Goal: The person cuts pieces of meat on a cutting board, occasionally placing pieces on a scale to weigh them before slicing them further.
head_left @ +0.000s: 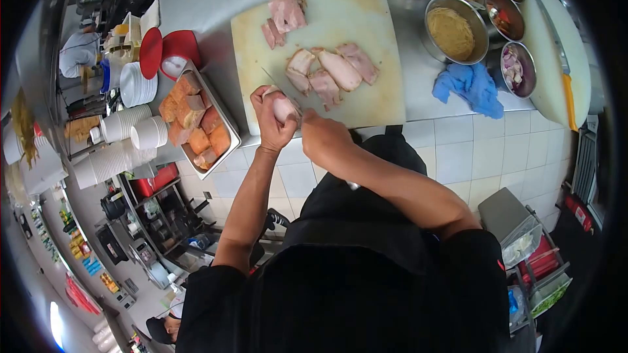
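Near the front left part of the white cutting board (366, 13), my left hand (271, 121) is wrapped round a pale piece of meat (284, 108). My right hand (322, 136) is closed in a fist just right of it, on a knife whose handle is hidden; a thin blade (269, 73) shows beyond the meat. Several cut slices (340, 70) lie flat on the board behind my hands. Farther back rests another small group of pink slices (286, 14).
A metal tray (232, 136) of browned meat chunks stands left of the board. Metal bowls (456, 34), a blue cloth (468, 88) and a yellow-handled knife (568, 99) on a second board are at right. White bowls (149, 133) stand far left. Two other people are at left.
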Tool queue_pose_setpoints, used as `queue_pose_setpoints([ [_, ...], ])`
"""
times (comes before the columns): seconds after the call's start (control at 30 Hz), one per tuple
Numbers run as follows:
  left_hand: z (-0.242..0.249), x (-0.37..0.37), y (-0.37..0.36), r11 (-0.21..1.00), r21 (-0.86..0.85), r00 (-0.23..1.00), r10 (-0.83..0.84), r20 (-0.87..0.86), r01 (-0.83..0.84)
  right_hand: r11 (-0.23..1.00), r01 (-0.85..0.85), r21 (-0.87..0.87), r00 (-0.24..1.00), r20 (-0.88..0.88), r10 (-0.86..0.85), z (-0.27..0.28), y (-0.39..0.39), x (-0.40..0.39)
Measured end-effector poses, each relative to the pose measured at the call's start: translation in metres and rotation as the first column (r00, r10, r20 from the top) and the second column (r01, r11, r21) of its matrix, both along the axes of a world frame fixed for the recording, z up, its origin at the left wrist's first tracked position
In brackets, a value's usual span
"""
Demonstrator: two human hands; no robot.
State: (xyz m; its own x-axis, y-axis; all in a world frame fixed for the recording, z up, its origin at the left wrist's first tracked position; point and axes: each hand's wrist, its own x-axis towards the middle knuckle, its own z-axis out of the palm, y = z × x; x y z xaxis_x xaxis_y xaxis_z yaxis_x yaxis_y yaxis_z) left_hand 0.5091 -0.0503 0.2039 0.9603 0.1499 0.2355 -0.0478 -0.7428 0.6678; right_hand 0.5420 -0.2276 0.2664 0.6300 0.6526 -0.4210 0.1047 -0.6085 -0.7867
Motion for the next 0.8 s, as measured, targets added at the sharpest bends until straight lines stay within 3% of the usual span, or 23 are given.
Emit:
queue_pose_setpoints([
  [0.1,-0.002,-0.003,0.01,1.0,0.007,0.999,-0.026,-0.041,0.026,0.994,0.109,0.033,0.991,0.07,-0.111,-0.013,0.014,-0.003],
  [0.2,0.009,-0.007,0.004,0.993,-0.011,0.992,-0.117,0.043,0.118,0.993,0.113,0.022,0.992,0.061,-0.114,-0.017,0.006,0.007],
  [0.23,0.008,-0.007,0.005,0.992,0.0,0.991,-0.128,0.051,0.128,0.997,0.058,-0.053,0.995,0.081,-0.054,-0.023,-0.002,0.015],
  [0.3,0.006,-0.013,0.005,0.999,-0.004,0.992,-0.039,-0.121,0.038,0.999,0.05,0.019,0.992,-0.118,-0.047,-0.04,-0.017,0.034],
  [0.33,0.007,-0.011,0.006,0.993,-0.12,0.991,-0.025,-0.129,0.01,0.999,0.047,0.022,0.994,-0.102,-0.045,-0.046,-0.022,0.033],
  [0.37,0.012,-0.005,0.01,0.993,-0.117,0.994,-0.018,-0.105,0.006,0.995,0.094,0.018,0.995,0.04,-0.095,-0.05,-0.025,0.032],
  [0.4,0.019,-0.003,0.017,0.893,-0.44,0.984,0.018,-0.176,-0.095,0.991,0.132,0.025,0.975,0.177,-0.134,-0.047,-0.026,0.029],
  [0.43,0.026,-0.002,0.027,0.683,-0.703,0.969,0.025,-0.245,-0.196,0.993,0.112,0.037,0.974,0.196,-0.117,-0.045,-0.027,0.026],
  [0.47,0.021,-0.002,0.043,0.39,-0.911,0.986,-0.033,-0.162,-0.136,0.993,0.119,0.025,0.965,0.232,-0.121,-0.035,-0.029,0.023],
  [0.5,0.032,-0.003,0.047,0.397,-0.909,0.991,0.0,-0.136,-0.125,0.993,0.117,0.016,0.956,0.269,-0.117,-0.021,-0.028,0.021],
  [0.53,0.042,-0.007,0.051,0.065,-0.995,0.995,-0.063,-0.079,-0.075,0.997,0.076,0.034,0.952,0.294,-0.083,-0.006,-0.026,0.018],
  [0.57,0.05,-0.011,0.056,-0.273,-0.962,0.994,-0.107,0.009,-0.021,0.998,0.062,-0.008,0.963,0.264,-0.058,0.012,-0.024,0.015],
  [0.63,0.056,-0.014,0.072,-0.243,-0.967,0.992,-0.083,0.095,0.073,0.999,0.011,-0.039,0.967,0.253,-0.001,0.019,-0.014,0.006],
  [0.7,0.067,-0.015,0.084,-0.262,-0.955,0.958,-0.209,0.194,0.137,0.993,0.006,-0.115,0.945,0.325,0.032,0.005,-0.003,-0.001],
  [0.73,0.073,-0.015,0.088,-0.315,-0.934,0.952,-0.195,0.238,0.169,0.994,-0.018,-0.11,0.934,0.352,0.056,0.0,0.0,-0.003],
  [0.8,0.09,-0.016,0.102,-0.298,-0.93,0.954,-0.142,0.264,0.213,0.979,-0.052,-0.197,0.934,0.337,0.118,-0.006,0.005,-0.003],
])
